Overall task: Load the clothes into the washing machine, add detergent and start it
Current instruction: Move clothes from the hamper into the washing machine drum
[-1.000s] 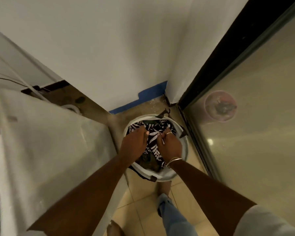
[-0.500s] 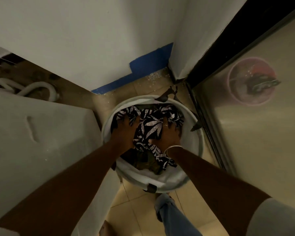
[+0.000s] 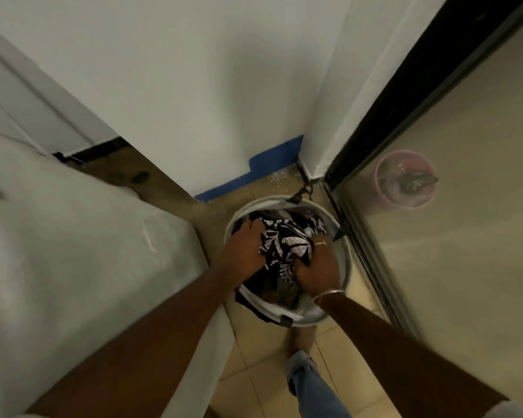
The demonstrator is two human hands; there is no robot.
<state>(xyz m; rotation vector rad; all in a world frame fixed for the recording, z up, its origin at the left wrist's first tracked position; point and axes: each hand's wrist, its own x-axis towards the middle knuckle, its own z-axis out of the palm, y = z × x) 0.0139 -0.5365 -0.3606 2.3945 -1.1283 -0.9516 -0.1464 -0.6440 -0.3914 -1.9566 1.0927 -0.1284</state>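
Observation:
A round white laundry basket [image 3: 343,267] stands on the tiled floor in the corner, filled with clothes. On top lies a black-and-white leaf-print garment [image 3: 286,244], bunched up between my hands. My left hand [image 3: 243,254] grips its left side, and my right hand [image 3: 317,267], with a bangle at the wrist and a ring, grips its right side. Darker clothes [image 3: 280,292] lie underneath. The white washing machine [image 3: 73,251] fills the left of the view; its door is out of sight.
A glass sliding door [image 3: 450,236] with a dark frame runs along the right, with a pink bucket [image 3: 405,179] behind it. White walls with a blue skirting strip [image 3: 254,176] close the corner. My jeans leg and foot [image 3: 305,357] stand just in front of the basket.
My hands have closed on the leaf-print garment and gathered it into a bunch, raised slightly from the pile. The camera has pulled back and up.

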